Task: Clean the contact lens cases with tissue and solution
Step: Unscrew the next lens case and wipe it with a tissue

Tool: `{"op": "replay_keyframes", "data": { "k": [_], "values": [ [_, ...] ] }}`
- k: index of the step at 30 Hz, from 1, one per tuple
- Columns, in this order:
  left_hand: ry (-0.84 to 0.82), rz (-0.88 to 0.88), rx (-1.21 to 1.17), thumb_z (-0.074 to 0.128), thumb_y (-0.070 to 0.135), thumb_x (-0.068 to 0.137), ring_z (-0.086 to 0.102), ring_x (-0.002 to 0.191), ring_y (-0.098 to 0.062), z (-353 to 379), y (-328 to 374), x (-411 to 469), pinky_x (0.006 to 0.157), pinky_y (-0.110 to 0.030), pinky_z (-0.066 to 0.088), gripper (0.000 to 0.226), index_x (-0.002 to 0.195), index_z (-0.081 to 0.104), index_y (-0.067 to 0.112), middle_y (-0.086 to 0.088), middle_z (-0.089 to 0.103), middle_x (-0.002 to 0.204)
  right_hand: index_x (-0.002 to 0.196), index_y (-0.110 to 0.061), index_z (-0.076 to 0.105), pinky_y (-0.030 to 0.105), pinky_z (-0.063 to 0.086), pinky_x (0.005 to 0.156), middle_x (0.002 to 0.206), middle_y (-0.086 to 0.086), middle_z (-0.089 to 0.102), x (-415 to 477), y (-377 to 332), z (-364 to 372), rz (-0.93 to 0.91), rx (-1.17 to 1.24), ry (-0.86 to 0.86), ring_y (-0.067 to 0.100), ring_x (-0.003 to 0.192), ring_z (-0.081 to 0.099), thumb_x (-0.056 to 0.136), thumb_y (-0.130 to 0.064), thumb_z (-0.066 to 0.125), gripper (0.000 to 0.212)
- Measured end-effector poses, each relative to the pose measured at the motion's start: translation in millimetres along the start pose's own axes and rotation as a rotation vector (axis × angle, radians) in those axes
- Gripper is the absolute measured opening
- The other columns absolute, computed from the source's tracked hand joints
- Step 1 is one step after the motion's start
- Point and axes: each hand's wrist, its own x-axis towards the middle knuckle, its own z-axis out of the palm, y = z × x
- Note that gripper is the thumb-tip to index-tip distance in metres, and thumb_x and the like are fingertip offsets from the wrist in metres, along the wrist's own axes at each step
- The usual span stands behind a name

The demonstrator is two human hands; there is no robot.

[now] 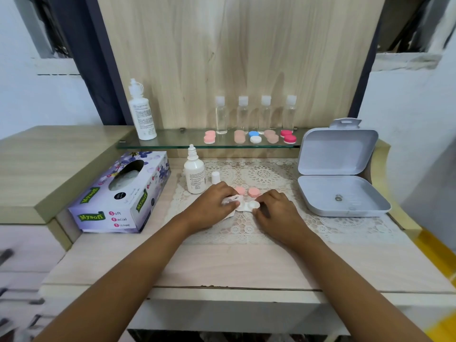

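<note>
A white contact lens case [248, 206] lies open on the lace mat [261, 174] in the middle of the table. My left hand [214, 203] pinches a crumpled white tissue [230, 201] and presses it into the case's left well. My right hand [275, 209] grips the case's right end with its fingertips. Two pink caps [247, 191] lie just behind the case. A small white solution bottle [195, 174] stands uncapped to the left, its white cap [215, 177] beside it.
A tissue box [123, 193] lies at the left. An open grey plastic box [338, 178] sits at the right. The glass shelf [172, 140] behind holds a tall white bottle [142, 114], several clear bottles [254, 114] and several closed lens cases [254, 137].
</note>
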Motion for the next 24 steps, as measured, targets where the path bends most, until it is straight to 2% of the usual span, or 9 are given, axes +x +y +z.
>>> {"op": "replay_keyframes", "data": {
  "k": [4,6,8,12,15,17,20,24],
  "values": [
    [0.138,-0.073,-0.215,0.057,0.023,0.091,0.050,0.094,0.000,-3.7,9.2,-6.4,0.075,0.000,0.034,0.020,0.111,0.057,0.021,0.013,0.054,0.099,0.111,-0.014,0.061,0.038,0.042,0.088,0.111,0.004,0.055,-2.1,-1.4,1.0,-0.011,-0.004,0.018,0.024,0.103,0.049,0.090,-0.028,0.051,0.027],
    [0.170,-0.109,-0.301,0.058,0.024,0.091,0.048,0.093,0.005,-4.9,14.4,-8.6,0.073,0.001,0.034,0.019,0.110,0.055,0.024,0.018,0.052,0.095,0.118,-0.015,0.059,0.038,0.043,0.087,0.109,0.005,0.056,-3.3,-3.0,0.8,-0.014,0.006,0.024,0.025,0.102,0.050,0.089,-0.032,0.046,0.036],
    [0.190,-0.119,-0.361,0.058,0.024,0.091,0.049,0.090,0.005,-5.3,18.4,-9.1,0.074,-0.005,0.036,0.015,0.105,0.055,0.024,0.016,0.052,0.092,0.124,-0.016,0.056,0.037,0.043,0.087,0.108,0.006,0.056,-4.5,-3.4,0.3,-0.019,0.028,0.032,0.026,0.102,0.050,0.085,-0.037,0.040,0.047],
    [0.222,-0.120,-0.461,0.060,0.021,0.089,0.055,0.086,-0.006,-3.9,26.9,-5.3,0.078,-0.021,0.042,0.005,0.092,0.060,0.018,0.008,0.060,0.088,0.121,-0.013,0.059,0.035,0.043,0.087,0.106,0.007,0.059,-3.2,-7.2,-1.3,0.010,0.169,0.096,0.023,0.101,0.053,0.089,-0.033,0.044,0.041],
    [0.244,-0.133,-0.565,0.062,0.018,0.088,0.059,0.084,-0.008,-2.7,36.4,-1.7,0.079,-0.024,0.046,0.005,0.090,0.066,0.016,0.005,0.065,0.088,0.111,-0.013,0.065,0.025,0.039,0.079,0.097,-0.001,0.061,-3.3,-10.2,-5.9,-0.010,0.270,0.234,0.016,0.094,0.055,0.085,-0.046,0.037,0.050],
    [0.246,-0.145,-0.653,0.064,0.017,0.087,0.060,0.085,-0.008,-0.9,42.7,0.1,0.080,-0.024,0.047,0.007,0.090,0.069,0.014,0.002,0.068,0.089,0.108,-0.015,0.066,0.019,0.036,0.077,0.092,-0.009,0.058,-4.5,-9.9,-10.8,-0.033,0.355,0.274,0.011,0.091,0.054,0.088,-0.045,0.039,0.046],
    [0.264,-0.162,-0.738,0.068,0.017,0.083,0.063,0.089,-0.013,4.1,49.1,1.6,0.081,-0.025,0.049,0.011,0.091,0.073,0.010,-0.010,0.069,0.096,0.104,-0.015,0.066,0.012,0.037,0.073,0.085,-0.009,0.058,-4.9,-11.0,-14.3,-0.087,0.377,0.339,0.009,0.083,0.054,0.089,-0.044,0.040,0.042],
    [0.244,-0.152,-0.769,0.066,0.014,0.085,0.063,0.089,-0.012,9.0,54.9,3.1,0.083,-0.027,0.050,0.009,0.091,0.072,0.013,-0.009,0.069,0.097,0.093,-0.009,0.064,0.021,0.046,0.069,0.081,-0.008,0.059,-5.2,-11.9,-11.0,-0.098,0.393,0.422,0.005,0.077,0.055,0.089,-0.039,0.045,0.036]
  ]
}}
